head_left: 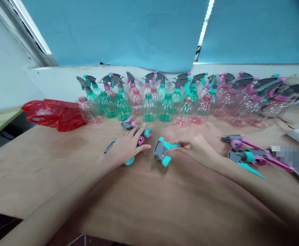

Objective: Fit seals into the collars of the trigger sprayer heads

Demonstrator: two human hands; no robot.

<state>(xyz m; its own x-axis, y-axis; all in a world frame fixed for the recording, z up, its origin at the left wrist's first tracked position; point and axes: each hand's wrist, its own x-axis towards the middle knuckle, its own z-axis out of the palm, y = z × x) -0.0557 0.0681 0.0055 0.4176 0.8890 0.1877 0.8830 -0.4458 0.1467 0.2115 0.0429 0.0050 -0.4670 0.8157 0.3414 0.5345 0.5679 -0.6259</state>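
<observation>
My right hand (195, 148) pinches the teal trigger of a grey and teal spray head (159, 150), whose collar points down toward the table. Over a small group of grey, pink and teal spray heads (126, 125) lies my left hand (125, 145), fingers stretched out and partly covering them. Behind both hands stand open-necked bottles without spray heads, among them a green bottle (166, 108) and a pink-tinted bottle (185, 112). To the right of my right hand, several loose spray heads (241, 153) lie in a pile.
Bottles fitted with spray heads (241, 102) line the back of the wooden table (190, 205) along the wall. A red plastic bag (59, 114) lies at the left. A flat grey object (298, 164), partly blurred out, is at the right edge. A blue curtain (126, 30) hangs behind.
</observation>
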